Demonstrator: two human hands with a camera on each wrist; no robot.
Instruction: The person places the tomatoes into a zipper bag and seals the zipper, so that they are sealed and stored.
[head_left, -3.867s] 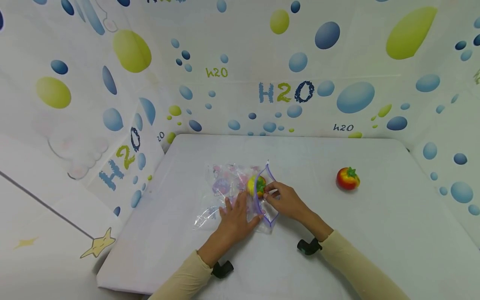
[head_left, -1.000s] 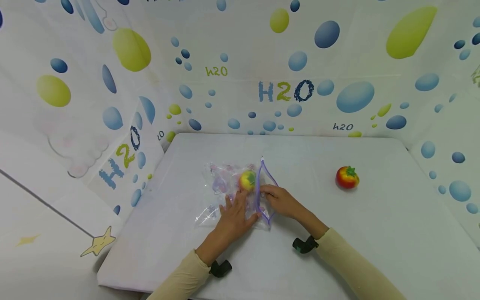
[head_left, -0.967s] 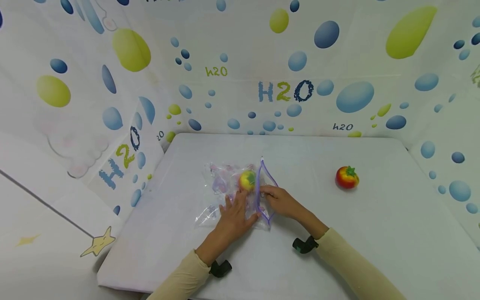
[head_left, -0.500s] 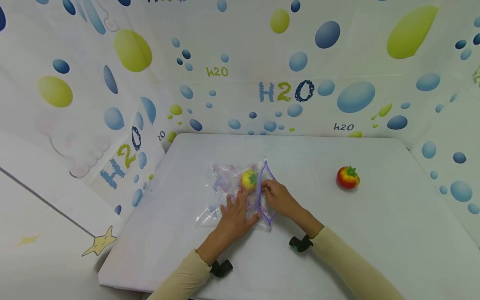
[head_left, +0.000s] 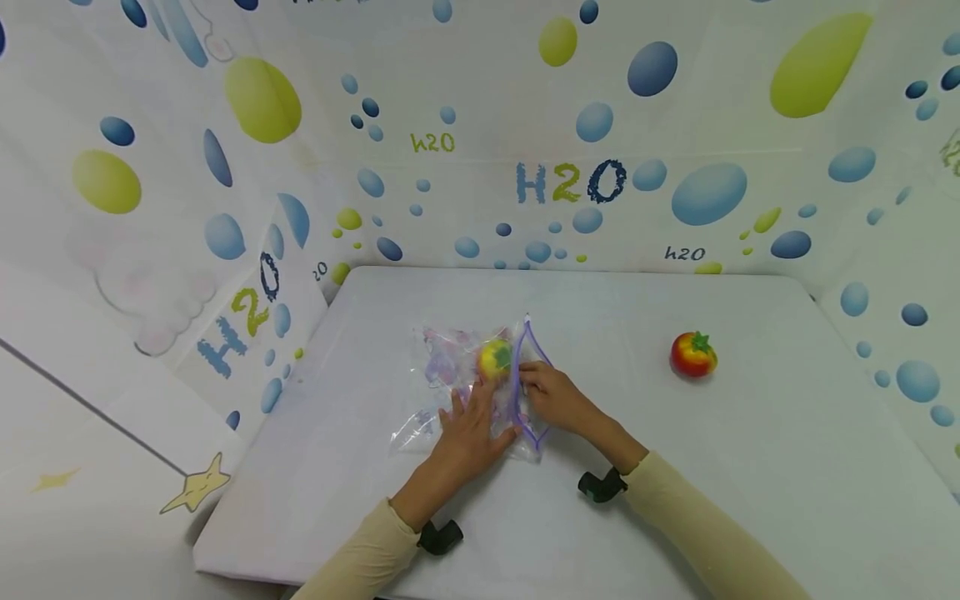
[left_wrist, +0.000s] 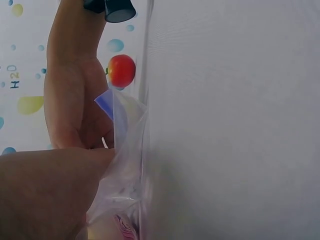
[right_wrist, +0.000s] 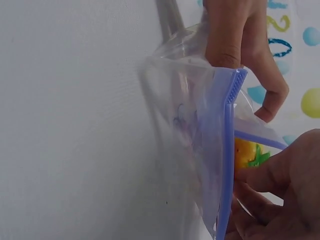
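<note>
A clear zip bag (head_left: 420, 429) with printed pictures and a purple zip strip (head_left: 515, 392) lies on the table, its mouth gaping to the right. Inside, close to the mouth, sits a yellow-red toy fruit (head_left: 492, 357) with a green leafy top. Spread fingers of my left hand (head_left: 467, 437) rest on the bag, holding it down just below the fruit. My right hand (head_left: 557, 397) is at the mouth with bent fingers. In the right wrist view its thumb (right_wrist: 262, 175) lies close by the fruit (right_wrist: 246, 152); the strip hides the fingertips, so their grip is unclear.
A second toy fruit (head_left: 693, 355), red and yellow with green leaves, stands on the right side of the white table (head_left: 600, 317). Patterned sheets (head_left: 480, 100) rise behind and beside the table. A dark wrist camera (head_left: 600, 486) sits at each cuff.
Several seconds ago the fruit was at the zip strip by my right fingers; it now sits slightly deeper in the bag. My right hand has shifted little since; my left hand stays put.
</note>
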